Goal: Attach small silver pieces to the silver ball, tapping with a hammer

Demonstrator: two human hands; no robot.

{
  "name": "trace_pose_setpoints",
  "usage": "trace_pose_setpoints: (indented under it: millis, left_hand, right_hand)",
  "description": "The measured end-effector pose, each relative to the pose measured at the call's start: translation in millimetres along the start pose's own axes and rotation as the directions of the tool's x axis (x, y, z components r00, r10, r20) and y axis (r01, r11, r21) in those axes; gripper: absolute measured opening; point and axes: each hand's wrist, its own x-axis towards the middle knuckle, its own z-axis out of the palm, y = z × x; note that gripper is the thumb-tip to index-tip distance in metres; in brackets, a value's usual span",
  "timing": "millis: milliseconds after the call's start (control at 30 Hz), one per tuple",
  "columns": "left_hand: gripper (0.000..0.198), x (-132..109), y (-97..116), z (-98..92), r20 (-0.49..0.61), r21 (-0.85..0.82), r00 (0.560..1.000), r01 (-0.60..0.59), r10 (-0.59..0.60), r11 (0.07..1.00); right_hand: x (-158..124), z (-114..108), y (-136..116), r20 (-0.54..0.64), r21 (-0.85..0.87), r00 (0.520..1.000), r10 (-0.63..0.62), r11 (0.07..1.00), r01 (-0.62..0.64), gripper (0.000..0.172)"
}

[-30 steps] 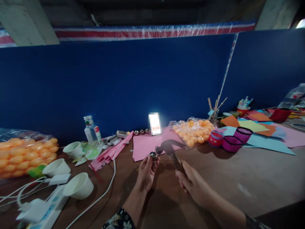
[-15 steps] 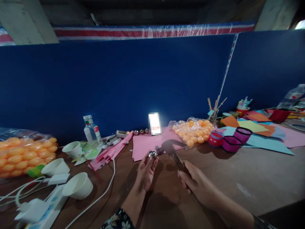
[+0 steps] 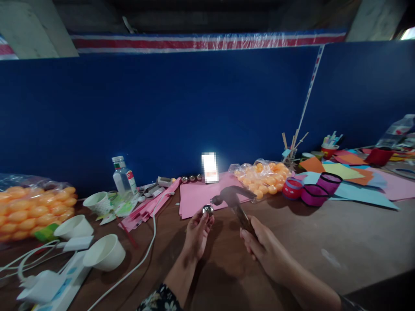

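Note:
A shiny silver ball (image 3: 208, 209) sits in the fingertips of my left hand (image 3: 197, 233), just in front of the pink paper. My right hand (image 3: 262, 242) is wrapped around the wooden handle of a claw hammer (image 3: 238, 203). The hammer's striking face points left and is close above the ball; whether they touch I cannot tell. Behind my hands, pink sheets of paper (image 3: 197, 198) lie on the brown table (image 3: 285, 229). Several similar dark shiny balls (image 3: 192, 178) stand in a row at the back edge of the paper, beside a bright blurred upright rectangle (image 3: 210, 167).
Bags of orange balls lie at the left (image 3: 35, 209) and behind the hammer (image 3: 264, 179). Paper cups (image 3: 105, 252), a power strip (image 3: 65, 285) and a white cable (image 3: 152, 242) occupy the left. Purple bands (image 3: 314, 194) and coloured paper (image 3: 363, 194) lie right. A blue panel (image 3: 162, 108) stands behind.
The hammer head shows a little higher and more clearly against the pink paper. My left hand stays nearly in place with the silver ball.

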Motion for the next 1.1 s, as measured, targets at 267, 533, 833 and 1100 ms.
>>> trace_pose_setpoints:
  millis: [267, 533, 833, 1100]
  left_hand:
    - [0.031, -0.8, 0.2, -0.1, 0.018, -0.051, 1.0, -0.01, 0.011, 0.999]
    - [0.035, -3.1, 1.2, 0.4, 0.078, -0.068, 0.996, 0.049, -0.044, 0.996]
    - [0.021, 1.1, 1.3, -2.5, 0.027, -0.111, 0.999, 0.05, -0.047, 0.993]
    - [0.025, -1.6, 1.9, 1.3, -0.009, -0.168, 0.997, 0.079, -0.082, 0.983]
  right_hand:
    - [-1.0, -0.9, 1.4, 0.016, -0.026, 1.0, -0.01, 1.0, 0.01, 0.012]
    - [-0.2, 0.6, -2.4, 0.049, -0.026, 0.998, -0.025, 0.999, 0.027, 0.009]
    - [-1.7, 2.6, -4.5, 0.064, -0.032, 0.998, -0.001, 0.999, 0.003, 0.008]
    - [-1.7, 7.1, 1.9, 0.058, 0.005, 0.998, 0.028, 1.0, -0.028, 0.009]
